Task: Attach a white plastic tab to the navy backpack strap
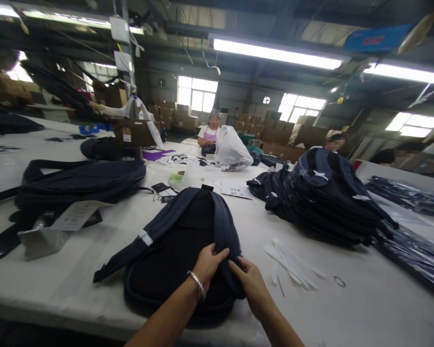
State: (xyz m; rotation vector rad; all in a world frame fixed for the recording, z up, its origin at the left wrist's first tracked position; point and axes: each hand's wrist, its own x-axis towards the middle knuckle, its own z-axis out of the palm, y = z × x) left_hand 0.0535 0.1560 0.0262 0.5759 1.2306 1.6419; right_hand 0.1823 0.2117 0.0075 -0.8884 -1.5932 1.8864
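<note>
Dim hall, lit from above by long ceiling tubes [277,54] that glare white and by blown-out windows [197,94] at the back. The pale surface [347,308] reflects the light softly. The dark backpack [181,250] loses detail in shadow. Wide-angle distortion curves the edges, the corners darken, and distant parts look soft.
</note>
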